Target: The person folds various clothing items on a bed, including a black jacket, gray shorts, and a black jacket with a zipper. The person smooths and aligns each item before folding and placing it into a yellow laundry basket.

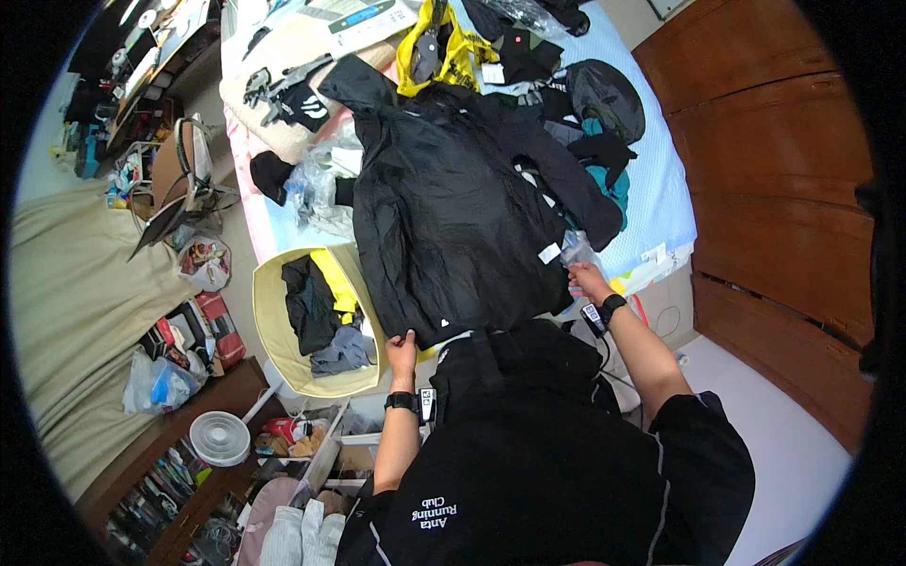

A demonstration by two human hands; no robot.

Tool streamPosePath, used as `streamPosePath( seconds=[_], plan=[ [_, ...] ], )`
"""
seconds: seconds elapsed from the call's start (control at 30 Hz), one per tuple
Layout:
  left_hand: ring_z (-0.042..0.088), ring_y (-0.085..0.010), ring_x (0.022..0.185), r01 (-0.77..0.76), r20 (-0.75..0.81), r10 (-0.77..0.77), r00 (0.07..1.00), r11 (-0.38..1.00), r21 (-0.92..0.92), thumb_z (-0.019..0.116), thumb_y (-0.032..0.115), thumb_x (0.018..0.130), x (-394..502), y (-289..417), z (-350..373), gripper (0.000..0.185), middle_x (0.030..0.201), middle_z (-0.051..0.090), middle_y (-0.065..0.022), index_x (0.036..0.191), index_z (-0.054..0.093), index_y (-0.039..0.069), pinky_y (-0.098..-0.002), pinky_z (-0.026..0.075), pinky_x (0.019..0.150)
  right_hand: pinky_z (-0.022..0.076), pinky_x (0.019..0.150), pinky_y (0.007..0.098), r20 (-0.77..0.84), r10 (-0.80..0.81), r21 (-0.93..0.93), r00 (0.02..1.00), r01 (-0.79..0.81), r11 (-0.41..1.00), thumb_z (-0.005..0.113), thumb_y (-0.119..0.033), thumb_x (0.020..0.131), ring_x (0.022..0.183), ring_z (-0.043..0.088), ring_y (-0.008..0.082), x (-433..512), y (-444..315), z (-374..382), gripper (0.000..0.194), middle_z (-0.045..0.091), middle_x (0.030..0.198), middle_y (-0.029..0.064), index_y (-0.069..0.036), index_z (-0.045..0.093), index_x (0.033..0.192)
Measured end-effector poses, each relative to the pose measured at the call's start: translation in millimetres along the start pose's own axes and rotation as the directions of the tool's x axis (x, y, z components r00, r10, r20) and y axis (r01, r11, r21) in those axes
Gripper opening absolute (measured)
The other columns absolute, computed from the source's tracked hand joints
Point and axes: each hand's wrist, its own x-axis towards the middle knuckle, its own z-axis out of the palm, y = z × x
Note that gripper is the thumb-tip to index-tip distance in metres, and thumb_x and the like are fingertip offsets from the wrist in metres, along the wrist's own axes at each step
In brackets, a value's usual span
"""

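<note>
A black hooded jacket (pixel 453 212) lies spread over the near side of the bed, with its hood towards the far left. My left hand (pixel 401 352) pinches the jacket at the cuff end of its left-lying sleeve. At the jacket's lower right edge is my right hand (pixel 589 281), fingers curled; whether they hold the fabric is unclear. A crumpled clear plastic bag (pixel 579 247) lies right against those fingers, beside a white tag (pixel 549 253) on the jacket. The other sleeve (pixel 584 187) stretches out to the right, bent downward.
Left of the jacket stands a pale yellow fabric bin (pixel 269 332) holding folded clothes. Further up the bed (pixel 665 205) are a yellow bag (pixel 463 60), a black round pouch (pixel 605 99) and plastic wrapping (pixel 322 184). Brown wooden cabinets (pixel 771 163) line the right; a fan (pixel 220 439) stands lower left.
</note>
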Motion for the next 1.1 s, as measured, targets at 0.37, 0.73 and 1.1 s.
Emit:
streamPosePath(
  seconds=[0.37,0.73,1.1],
  plan=[
    [0.062,-0.0182,0.074,0.170,0.015,-0.172,0.985,0.953,-0.249,0.078,0.026,0.085,-9,5,8,0.035,0.095,0.069,-0.0041,0.112,0.065,0.007,-0.0312,0.049,0.069,0.0482,0.045,0.0305,-0.221,-0.384,-0.005,0.897,0.392,0.920,0.066,-0.021,0.093,0.054,0.061,0.0149,49,-61,36,0.027,0.068,0.078,0.0064,-0.004,0.055,0.110],
    [0.065,-0.0196,0.100,-0.069,-0.054,0.045,0.998,0.771,-0.633,0.063,0.015,0.094,-58,34,-8,0.035,0.114,0.068,-0.0078,0.125,0.058,0.000,-0.0351,0.050,0.090,0.0446,0.054,0.0416,-0.388,-0.442,-0.175,0.809,0.406,0.897,0.078,-0.035,0.084,0.054,0.062,0.0262,78,-53,64,0.047,0.063,0.060,0.0131,0.001,0.060,0.059],
    [0.059,-0.0231,0.120,-0.022,0.079,0.086,0.993,0.803,-0.596,0.058,0.004,0.090,-84,109,-18,0.040,0.133,0.061,-0.0131,0.129,0.057,-0.002,-0.0364,0.045,0.104,0.0442,0.061,0.0279,0.149,-0.370,0.852,0.917,0.071,0.519,0.057,-0.028,0.100,0.062,0.057,0.0170,-13,-105,46,0.014,0.062,0.087,0.0029,-0.014,0.056,0.103]
  ],
)
